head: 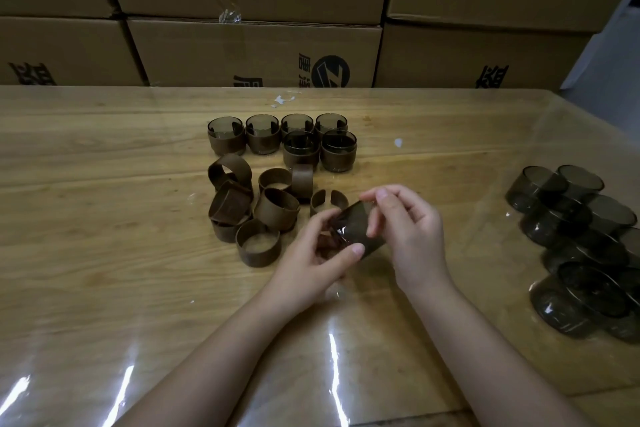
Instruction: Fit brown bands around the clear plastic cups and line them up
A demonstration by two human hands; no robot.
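Loose brown bands (273, 215) sit heaped on the surface (104, 218), with six banded cups (263, 142) lined up just behind. The left grip (311, 260) and right grip (412, 232) both clasp one tilted clear cup (356, 229) above the surface. Bare cups (554, 218) cluster far right.

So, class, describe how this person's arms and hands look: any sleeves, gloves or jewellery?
Both forearms are bare down to the frame's lower edge; no sleeve shows. The left hand and right hand wear no gloves, and no watch, bracelet or ring is visible. The fingernails look short and plain.
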